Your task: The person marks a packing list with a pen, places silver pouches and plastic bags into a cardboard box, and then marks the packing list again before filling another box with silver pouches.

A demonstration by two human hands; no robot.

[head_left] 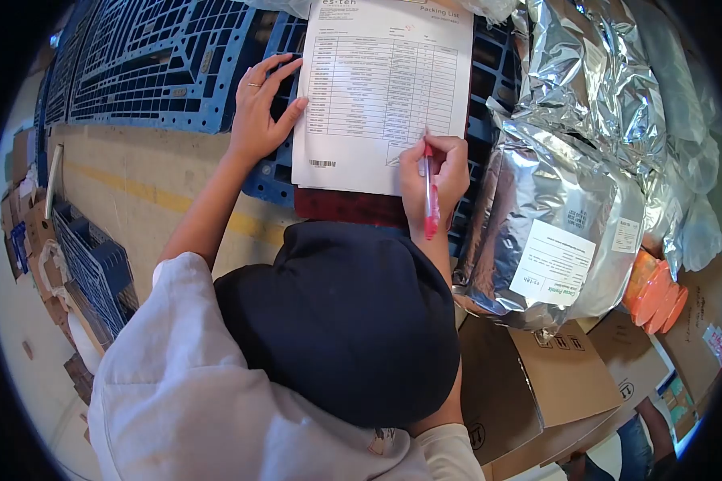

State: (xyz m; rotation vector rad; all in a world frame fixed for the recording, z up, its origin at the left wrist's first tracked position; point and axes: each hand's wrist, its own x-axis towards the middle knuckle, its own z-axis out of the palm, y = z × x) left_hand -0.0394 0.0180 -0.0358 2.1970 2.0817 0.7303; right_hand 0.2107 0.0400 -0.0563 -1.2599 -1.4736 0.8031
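Observation:
A printed packing list point(361, 152) lies on a dark red board point(349, 207), over a blue plastic pallet. My left hand point(263, 108), with a ring on one finger, rests at the sheet's left edge, its fingers spread and the fingertips on the margin. My right hand point(445, 172) is closed around a pen point(431, 192) with a red cap end. The pen's tip is at the lower right of the printed table. Below the board, a dark cap point(341, 321) and a light shirt point(192, 385) fill the view.
Shiny silver foil bags point(553, 200) with white labels are piled on the right, beside an orange bundle point(654, 293). Cardboard boxes point(565, 373) stand below them. Blue pallets point(152, 64) are at upper left, a blue crate point(96, 260) at left. Part of another person point(638, 441) shows at lower right.

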